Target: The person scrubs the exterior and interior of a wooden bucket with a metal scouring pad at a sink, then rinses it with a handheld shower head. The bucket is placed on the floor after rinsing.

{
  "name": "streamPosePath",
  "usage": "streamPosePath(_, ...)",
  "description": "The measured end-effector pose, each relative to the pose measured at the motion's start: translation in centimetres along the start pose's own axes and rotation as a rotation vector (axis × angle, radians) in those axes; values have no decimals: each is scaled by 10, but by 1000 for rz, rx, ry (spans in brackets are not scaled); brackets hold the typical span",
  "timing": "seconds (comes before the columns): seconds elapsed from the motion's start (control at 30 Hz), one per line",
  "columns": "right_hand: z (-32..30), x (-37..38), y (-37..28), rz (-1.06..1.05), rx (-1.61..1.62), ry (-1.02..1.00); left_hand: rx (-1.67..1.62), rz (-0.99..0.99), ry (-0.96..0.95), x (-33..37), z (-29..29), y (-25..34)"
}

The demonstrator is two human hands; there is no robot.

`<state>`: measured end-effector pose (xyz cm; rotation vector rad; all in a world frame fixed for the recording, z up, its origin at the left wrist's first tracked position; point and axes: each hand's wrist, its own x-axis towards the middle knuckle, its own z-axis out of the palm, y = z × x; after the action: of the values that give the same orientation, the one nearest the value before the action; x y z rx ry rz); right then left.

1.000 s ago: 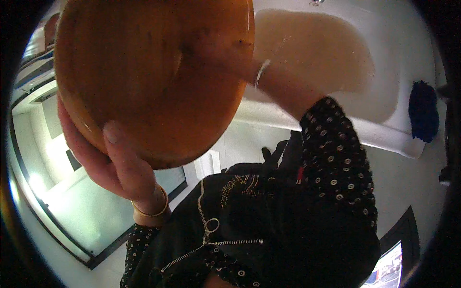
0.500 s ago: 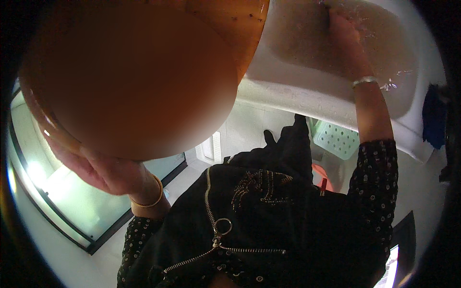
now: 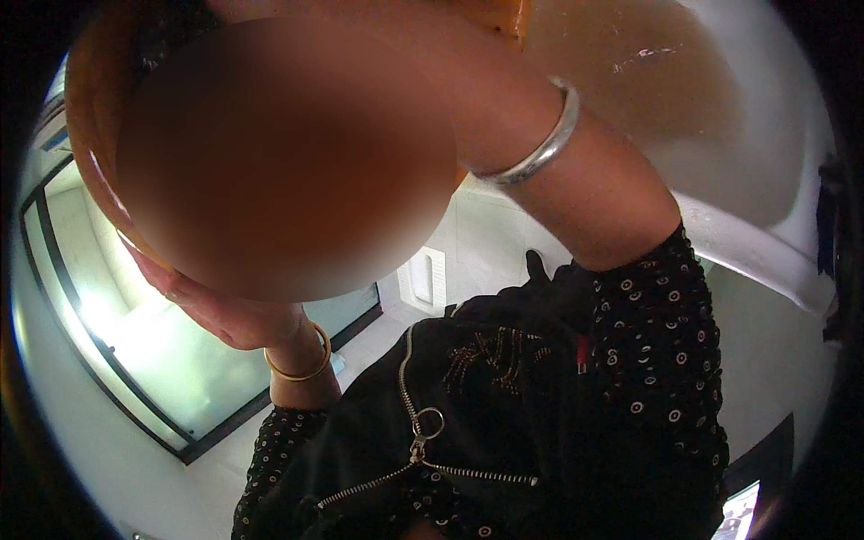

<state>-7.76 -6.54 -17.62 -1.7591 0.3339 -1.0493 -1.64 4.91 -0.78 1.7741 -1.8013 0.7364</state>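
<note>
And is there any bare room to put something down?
Maybe the white basin rim, just past the right spotted sleeve, though that bare stretch looks narrow. Pale tiles also show between the white slatted thing and the right forearm. It's crowded at upper left: the left hand grips the brown bowl, and the forearm crosses its edge.

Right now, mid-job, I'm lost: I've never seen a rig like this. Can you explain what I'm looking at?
No machine here, just two bare human hands, seen by a head-worn fisheye camera looking down. The left hand has its grip on the lower-left edge of an orange-brown bowl. The right hand extends across the bowl; blur hides much of it, so I can't tell whether it holds anything. At upper right, a white tub contains brownish water.
</note>
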Motion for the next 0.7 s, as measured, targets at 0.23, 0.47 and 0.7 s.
streamPosePath(0.23,32,-11,-13,-190,-96,-139,38,-29,39,-4,6,-1)
streamPosePath(0.47,-8,42,52,10,-239,-89,65,-58,68,-6,4,-10)
streamPosePath(0.7,44,29,-17,-139,-24,-26,209,-111,41,-11,-6,-6)
